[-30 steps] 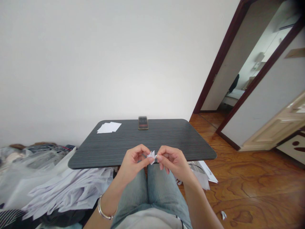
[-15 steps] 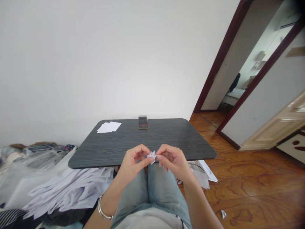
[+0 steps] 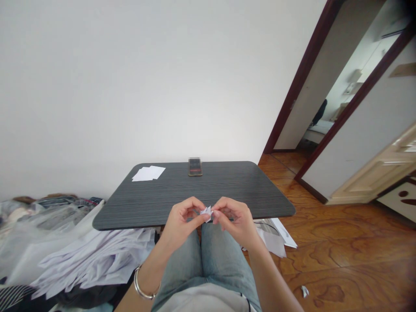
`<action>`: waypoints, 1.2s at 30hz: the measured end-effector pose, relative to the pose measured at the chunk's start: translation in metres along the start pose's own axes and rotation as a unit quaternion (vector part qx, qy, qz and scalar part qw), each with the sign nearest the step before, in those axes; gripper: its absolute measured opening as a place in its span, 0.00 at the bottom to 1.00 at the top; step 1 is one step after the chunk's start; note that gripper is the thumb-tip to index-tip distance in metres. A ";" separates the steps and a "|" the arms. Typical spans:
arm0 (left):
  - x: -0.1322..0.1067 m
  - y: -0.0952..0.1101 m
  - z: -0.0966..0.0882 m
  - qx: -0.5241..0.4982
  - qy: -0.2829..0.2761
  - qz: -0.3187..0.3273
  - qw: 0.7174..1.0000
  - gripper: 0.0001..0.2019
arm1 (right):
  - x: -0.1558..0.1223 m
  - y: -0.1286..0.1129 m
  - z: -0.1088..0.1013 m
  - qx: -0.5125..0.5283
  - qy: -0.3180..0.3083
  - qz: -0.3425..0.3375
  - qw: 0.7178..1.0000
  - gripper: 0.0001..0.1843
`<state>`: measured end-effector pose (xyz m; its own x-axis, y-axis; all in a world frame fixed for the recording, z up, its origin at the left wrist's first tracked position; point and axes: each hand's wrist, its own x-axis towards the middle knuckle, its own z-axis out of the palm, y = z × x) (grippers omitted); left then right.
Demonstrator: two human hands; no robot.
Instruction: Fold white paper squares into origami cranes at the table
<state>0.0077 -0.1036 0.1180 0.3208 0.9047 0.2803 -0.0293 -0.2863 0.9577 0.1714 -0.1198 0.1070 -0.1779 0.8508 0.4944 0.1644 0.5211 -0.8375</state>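
Observation:
Between my two hands is a small piece of folded white paper (image 3: pixel 206 212), with pointed corners standing up. My left hand (image 3: pixel 186 220) pinches its left side between thumb and fingers. From the other side, the thumb and fingertips of my right hand (image 3: pixel 235 219) close on its right edge. Both hands hover over the near edge of the dark table (image 3: pixel 195 190), above my lap. The fingertips hide part of the folds.
Several white paper sheets (image 3: pixel 148 173) lie at the table's back left. A phone (image 3: pixel 195 167) stands at the back middle, near the wall. Piled white cloth (image 3: pixel 97 258) sits low on the left. Papers (image 3: pixel 276 238) and a white scrap (image 3: pixel 304 291) lie on the wooden floor.
My right hand's fingers have shifted slightly at the paper's right edge. The left hand and the rest look almost the same.

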 end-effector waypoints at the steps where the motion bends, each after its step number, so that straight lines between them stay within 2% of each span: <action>1: 0.000 0.000 0.000 0.000 0.001 0.001 1.000 0.08 | 0.000 0.000 0.000 0.004 0.004 -0.003 1.000 0.05; 11: 0.000 -0.002 0.002 0.002 0.009 -0.001 1.000 0.07 | 0.000 0.003 0.008 -0.007 0.039 -0.009 0.999 0.08; 15: 0.002 -0.006 0.003 -0.010 0.022 -0.027 0.999 0.09 | 0.003 0.009 0.014 0.031 0.061 0.040 0.997 0.10; 18: 0.006 -0.011 0.003 -0.038 0.033 -0.046 0.998 0.11 | 0.006 0.015 0.015 0.090 0.055 0.086 0.991 0.11; 23: 0.012 -0.019 0.002 -0.076 0.041 -0.071 0.994 0.12 | 0.011 0.020 0.016 0.135 0.051 0.120 0.982 0.12; 28: 0.013 -0.024 0.002 -0.097 0.055 -0.079 0.991 0.13 | 0.014 0.027 0.016 0.117 0.069 0.115 0.984 0.12; 33: 0.014 -0.024 0.001 -0.140 0.100 -0.092 0.981 0.15 | 0.009 0.033 0.019 0.131 0.174 0.081 0.973 0.11; 36: 0.015 -0.024 0.001 -0.155 0.130 -0.085 0.976 0.14 | 0.002 0.033 0.026 0.114 0.152 0.084 0.978 0.10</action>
<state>0.0145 -0.0836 0.0993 0.0964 0.9918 0.0844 -0.2946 -0.0526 0.9542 0.1516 -0.1033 0.0746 0.1357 0.9220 0.3626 -0.0604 0.3730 -0.9259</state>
